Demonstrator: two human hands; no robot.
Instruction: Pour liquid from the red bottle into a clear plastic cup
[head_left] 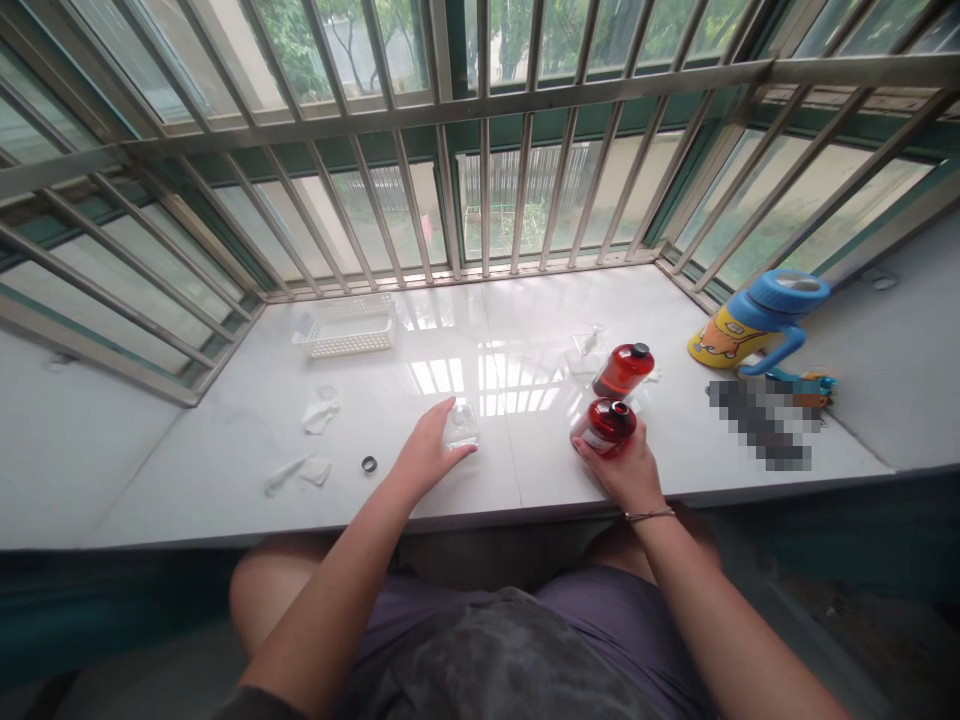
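My left hand [433,447] is curved around a small clear square container [463,428], its thumb at the near edge and its forefinger at the far edge. My right hand [628,468] is wrapped round a red see-through bottle [611,424] with a pale label and an uncapped dark mouth; it stands nearly upright near the front edge. Just behind it is a second red bottle [625,370] with a black cap. A small black ring [369,464] lies on the white counter [525,450] left of my left hand.
A white perforated basket [349,330] stands at the back left. Crumpled white tissues [321,410] lie in front of it. Another clear container [587,350] sits behind the bottles. At the right are a blue-and-yellow mug-bottle [750,320] and a blurred dark object [765,425]. Metal bars [450,115] enclose the counter.
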